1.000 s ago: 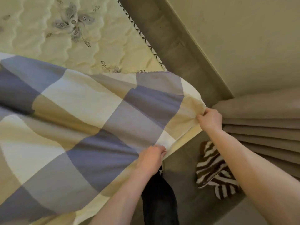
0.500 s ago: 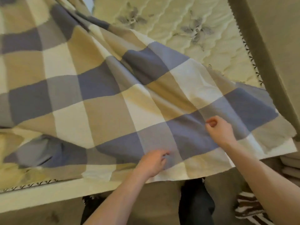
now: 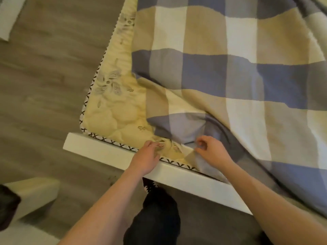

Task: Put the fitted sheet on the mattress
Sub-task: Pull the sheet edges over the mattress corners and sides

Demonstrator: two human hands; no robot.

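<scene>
Checked fitted sheet covers most of the mattress but bunches up short of the near corner. Left hand rests loose-fingered on the mattress edge. Right hand is curled at the sheet's fold; can't tell if it's gripping.

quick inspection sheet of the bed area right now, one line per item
surface: yellow quilted mattress on white bed frame, near-left corner bare
job's things: checked sheet covers the rest, edge rumpled by that corner
clutter: pale box lower left; white panel top left
grippers: left hand open, resting at the mattress edge; right hand fingers curled at the sheet edge, grip unclear
cables: nothing seen
surroundings: grey wood floor
</scene>
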